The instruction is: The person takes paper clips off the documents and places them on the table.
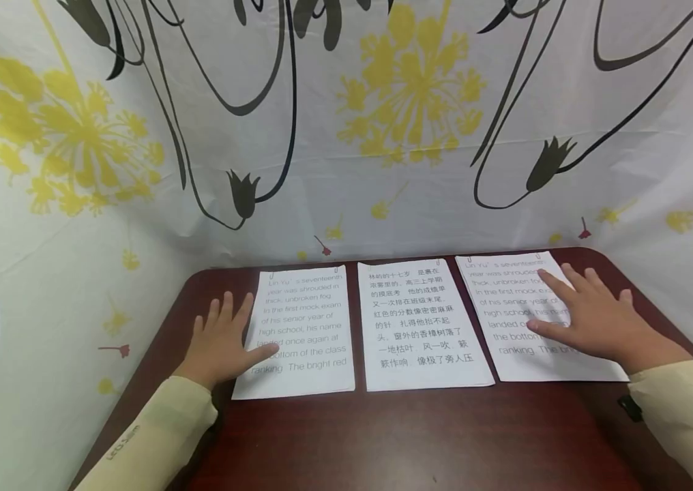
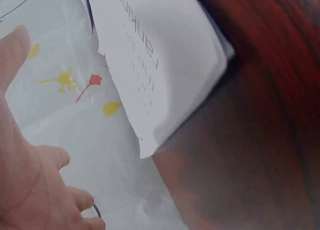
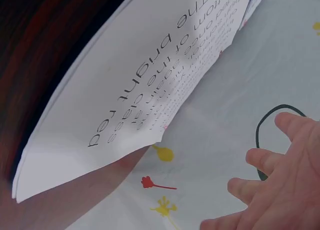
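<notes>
Three stacks of printed paper stand side by side on the dark red table. My left hand (image 1: 219, 344) is spread at the left edge of the left stack (image 1: 303, 341), which carries English text; its thumb reaches over the lower lines. Over the right stack (image 1: 518, 358), also in English, my right hand (image 1: 595, 317) spreads its fingers and covers part of the print. Between them lies a stack with Chinese text (image 1: 423, 327). Both wrist views show the palms, the left hand (image 2: 35, 190) and the right hand (image 3: 285, 185), with nothing held. Whether either hand touches the paper, I cannot tell.
Bare dark red tabletop (image 1: 408, 436) lies in front of the stacks. Paper clips (image 1: 438, 262) sit at the stacks' top edges. A white cloth (image 1: 297, 150) with yellow and grey flower prints hangs behind the table and along its sides.
</notes>
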Available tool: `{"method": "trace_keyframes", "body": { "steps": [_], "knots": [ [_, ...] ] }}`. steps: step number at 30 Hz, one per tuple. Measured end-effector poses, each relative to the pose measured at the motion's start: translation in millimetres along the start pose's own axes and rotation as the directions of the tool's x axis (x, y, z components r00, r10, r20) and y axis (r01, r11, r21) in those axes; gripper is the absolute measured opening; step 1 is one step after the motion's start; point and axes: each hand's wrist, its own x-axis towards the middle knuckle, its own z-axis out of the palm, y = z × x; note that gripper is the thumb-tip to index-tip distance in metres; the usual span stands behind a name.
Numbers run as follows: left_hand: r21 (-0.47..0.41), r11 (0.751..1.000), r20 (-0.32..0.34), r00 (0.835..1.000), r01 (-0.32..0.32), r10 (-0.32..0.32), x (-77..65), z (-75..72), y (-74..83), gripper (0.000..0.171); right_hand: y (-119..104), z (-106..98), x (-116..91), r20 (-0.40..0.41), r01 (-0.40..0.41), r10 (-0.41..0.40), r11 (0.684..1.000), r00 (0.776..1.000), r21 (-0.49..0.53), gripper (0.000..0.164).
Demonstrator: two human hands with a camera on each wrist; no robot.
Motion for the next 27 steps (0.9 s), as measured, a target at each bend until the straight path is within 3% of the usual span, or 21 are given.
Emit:
{"method": "trace_keyframes", "body": {
  "steps": [8, 15, 23, 27],
  "knots": [
    [-0.099, 0.995, -0.031, 0.999, -0.011, 0.008, 3.0, -2.4, 13.0, 0.116, 3, -1, 1, 0.017, -0.013, 0.013, 0.999, 1.000, 0.034, 0.115],
    [-0.222, 0.975, -0.011, 1.000, -0.001, -0.002, 8.8, 0.4, 26.6, 0.113, 12, 1, 2, 0.047, -0.041, 0.037, 0.995, 0.998, 0.087, 0.115],
    [-0.417, 0.909, -0.017, 1.000, 0.009, -0.018, 16.4, 5.2, 47.6, 0.110, 28, 6, 5, 0.024, -0.016, 0.012, 0.982, 1.000, 0.186, 0.117],
    [-0.471, 0.882, -0.011, 1.000, 0.021, -0.029, 20.1, 4.9, 63.2, 0.108, 34, 9, 6, 0.021, -0.028, 0.024, 0.975, 0.999, 0.222, 0.116]
  ]
}}
